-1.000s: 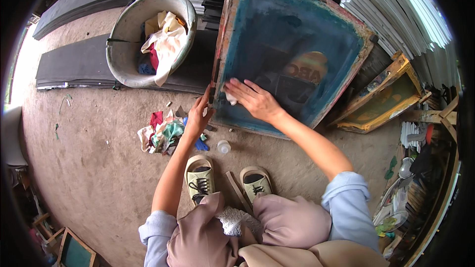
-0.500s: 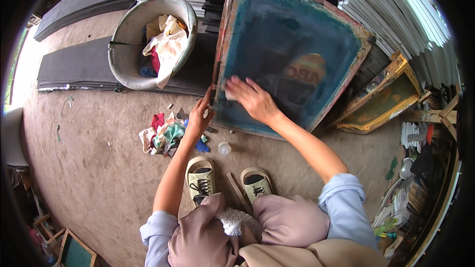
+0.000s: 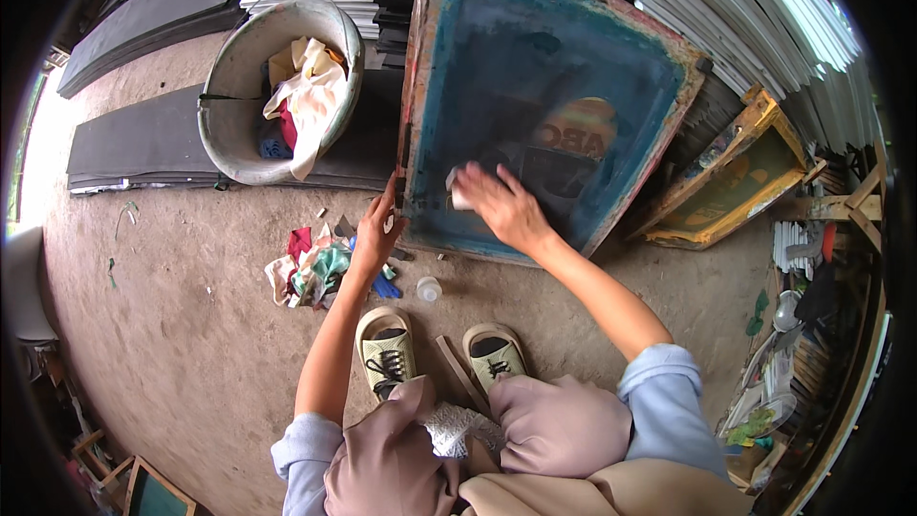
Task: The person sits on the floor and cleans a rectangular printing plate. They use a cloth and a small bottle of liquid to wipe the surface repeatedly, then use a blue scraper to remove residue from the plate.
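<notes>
A bucket [image 3: 227, 72] with cloths [image 3: 313, 86] stands left of the large screen-printing frame [image 3: 564, 67]; a smaller yellow frame [image 3: 735, 191] leans at right. A scrap heap [image 3: 320, 266] and a clear cup [image 3: 429, 289] are on the floor. The left hand [image 3: 377, 231] touches the large frame's left edge — whether its fingers grip, I cannot tell. The right hand [image 3: 504, 210] — fingers nearly straight — holds a pale wad [image 3: 460, 198] against the blue mesh [image 3: 487, 57].

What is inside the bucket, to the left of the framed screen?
In the bucket, a crumpled cream cloth lies on top, with a red piece and a blue piece partly showing. Whatever lies beneath them is covered.
</notes>
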Available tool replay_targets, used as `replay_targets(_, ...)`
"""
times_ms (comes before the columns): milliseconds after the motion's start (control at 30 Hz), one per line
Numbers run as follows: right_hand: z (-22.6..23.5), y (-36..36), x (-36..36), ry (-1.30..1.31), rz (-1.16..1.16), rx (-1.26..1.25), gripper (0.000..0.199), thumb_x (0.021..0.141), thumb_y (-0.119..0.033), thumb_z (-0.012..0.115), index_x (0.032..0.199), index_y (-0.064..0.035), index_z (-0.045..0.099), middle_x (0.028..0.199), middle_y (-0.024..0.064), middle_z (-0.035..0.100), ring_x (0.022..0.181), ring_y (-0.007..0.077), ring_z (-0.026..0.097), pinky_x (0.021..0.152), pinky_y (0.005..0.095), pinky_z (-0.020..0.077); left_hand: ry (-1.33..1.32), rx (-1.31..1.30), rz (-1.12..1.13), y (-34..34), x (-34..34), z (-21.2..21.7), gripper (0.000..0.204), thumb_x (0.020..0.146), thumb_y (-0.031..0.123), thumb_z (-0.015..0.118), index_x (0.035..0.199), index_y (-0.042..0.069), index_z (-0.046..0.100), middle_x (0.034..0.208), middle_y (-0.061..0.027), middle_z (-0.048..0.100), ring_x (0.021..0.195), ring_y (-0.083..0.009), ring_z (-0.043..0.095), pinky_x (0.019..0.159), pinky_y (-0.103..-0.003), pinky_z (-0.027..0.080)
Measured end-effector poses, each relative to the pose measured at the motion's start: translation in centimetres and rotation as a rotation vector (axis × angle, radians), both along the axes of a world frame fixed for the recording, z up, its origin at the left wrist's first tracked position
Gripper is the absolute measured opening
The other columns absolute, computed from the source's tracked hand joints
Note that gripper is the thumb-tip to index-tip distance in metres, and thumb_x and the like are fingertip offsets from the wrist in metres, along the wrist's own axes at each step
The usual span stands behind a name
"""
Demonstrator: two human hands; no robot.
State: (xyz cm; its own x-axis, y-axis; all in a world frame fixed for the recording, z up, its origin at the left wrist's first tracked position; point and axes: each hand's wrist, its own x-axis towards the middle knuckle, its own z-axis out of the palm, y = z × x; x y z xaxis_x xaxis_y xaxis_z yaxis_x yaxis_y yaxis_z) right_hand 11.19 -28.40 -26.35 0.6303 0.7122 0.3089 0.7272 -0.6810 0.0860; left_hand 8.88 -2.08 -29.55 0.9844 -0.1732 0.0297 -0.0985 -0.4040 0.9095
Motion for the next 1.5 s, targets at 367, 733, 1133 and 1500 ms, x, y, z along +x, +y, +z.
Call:
replay_targets(367, 10.0, -0.4, 11.0, -0.416, -0.501, 0.347, 0.05, 0.091, -0.019, 0.052, 0.139, -0.0089, 0.043, 0.144, 0.0112, 0.042, 0.136, 0.0289, 0.035, 0.11, 0.0502, 0.0244, 0.008, 0.077, 0.061, 0.5, -0.9, -1.2, 0.077, 0.08, -0.002, 0.063, 0.147, 0.017, 0.03, 0.12, -0.019, 0.056, 0.101, -0.0354, 0.058, 0.089, -0.039, 0.048)
replay_targets(733, 0.1, -2.0, 0.9, -0.067, 0.192, -0.148, 0.053, 0.084, -0.019, 0.059, 0.136, -0.0212, 0.048, 0.143, -0.0067, 0.044, 0.134, 0.0088, 0.036, 0.116, 0.0425, 0.0189, -0.029, 0.016, 0.051, 0.9, -1.6, -1.2, 0.07, 0.084, -0.002, 0.057, 0.146, 0.017, 0.03, 0.126, -0.0217, 0.052, 0.11, -0.0404, 0.054, 0.093, -0.041, 0.045)
replay_targets(1133, 0.3, 1.5, -1.4, 0.17, -0.064, 0.106, 0.053, 0.087, -0.022, 0.059, 0.138, -0.0161, 0.047, 0.147, -0.0025, 0.04, 0.139, 0.0178, 0.031, 0.115, 0.0475, 0.0153, -0.31, 0.278, 0.278, -2.0, -2.9, 0.0, 0.056, 0.074, 0.003, 0.069, 0.125, 0.01, 0.05, 0.112, -0.0166, 0.046, 0.106, -0.0354, 0.046, 0.092, -0.044, 0.04)
replay_targets(1500, -1.1, 1.0, -3.1, 0.062, 0.026, 0.329, 0.011, 0.076, -0.005, 0.067, 0.087, -0.0074, 0.066, 0.107, -0.0001, 0.064, 0.105, 0.0199, 0.057, 0.093, 0.0372, 0.0426, -0.39, 0.484, 0.137, -4.1, -2.9, -0.9, 0.045, 0.069, 0.026, 0.077, 0.109, 0.02, 0.057, 0.106, -0.0066, 0.048, 0.101, -0.0288, 0.045, 0.084, -0.043, 0.034)
